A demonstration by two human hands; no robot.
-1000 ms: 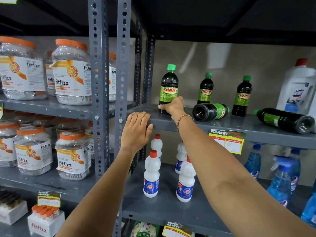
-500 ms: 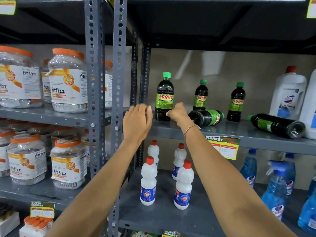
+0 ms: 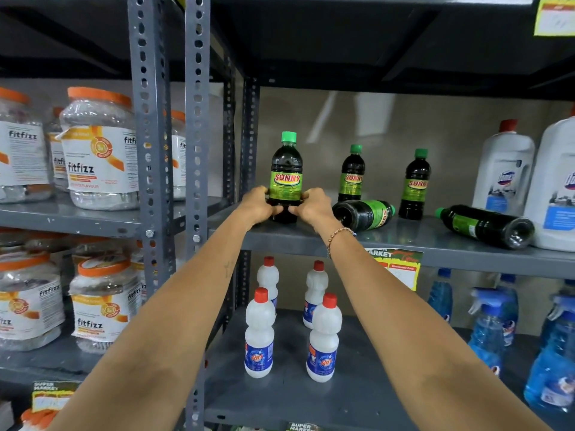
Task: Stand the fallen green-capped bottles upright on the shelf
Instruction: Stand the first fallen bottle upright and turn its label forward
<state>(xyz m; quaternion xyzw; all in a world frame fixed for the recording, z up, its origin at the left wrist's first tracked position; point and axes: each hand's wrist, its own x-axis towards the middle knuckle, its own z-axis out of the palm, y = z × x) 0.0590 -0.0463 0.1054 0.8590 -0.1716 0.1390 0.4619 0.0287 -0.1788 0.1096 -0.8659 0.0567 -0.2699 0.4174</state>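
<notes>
Green-capped bottles, so far three are up on the grey shelf [image 3: 404, 241]. The front bottle [image 3: 286, 178] stands near the left edge, left hand [image 3: 259, 206] and right hand [image 3: 312, 206] both wrapped around its base. Still down: middle bottle [image 3: 364, 214] and right bottle [image 3: 487, 225], both lying flat. Maybe halfway.

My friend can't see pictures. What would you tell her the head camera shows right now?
Both hands, left hand and right hand, clasp the base of an upright green-capped Sunny bottle on a grey metal shelf. Two more bottles stand behind it, while two fallen bottles lie on their sides to the right.
</notes>
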